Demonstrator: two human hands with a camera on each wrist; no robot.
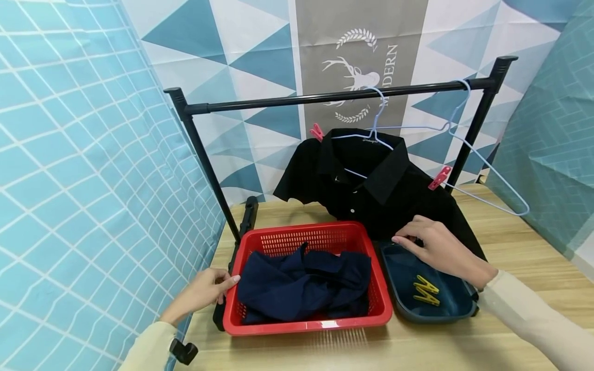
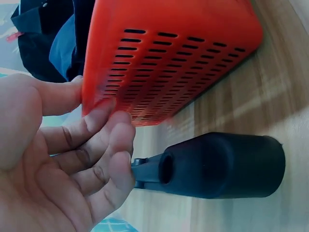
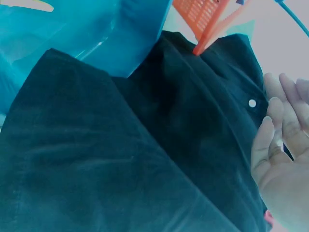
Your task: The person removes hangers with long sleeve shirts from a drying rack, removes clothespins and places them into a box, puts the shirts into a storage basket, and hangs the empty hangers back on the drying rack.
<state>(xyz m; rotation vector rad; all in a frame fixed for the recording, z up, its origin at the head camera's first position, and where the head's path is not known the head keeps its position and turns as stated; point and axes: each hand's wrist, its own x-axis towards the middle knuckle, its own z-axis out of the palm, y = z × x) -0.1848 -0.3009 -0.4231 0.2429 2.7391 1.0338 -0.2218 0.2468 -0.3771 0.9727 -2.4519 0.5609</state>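
Observation:
My left hand grips the left rim of a red plastic basket, thumb over the edge and fingers against the slotted outer wall. Dark navy cloth lies crumpled inside the basket. Over the back of a dark blue bin, my right hand hovers with loosely bent fingers and nothing in them. Beside that hand hangs a black collared shirt on a light blue hanger. Pink clothespins clip it at both shoulders. Yellow clothespins lie in the bin.
A black rack's rail spans the back, with its left foot beside the basket. One bare hanger hangs at the right end. The wooden tabletop runs up to patterned cloth walls.

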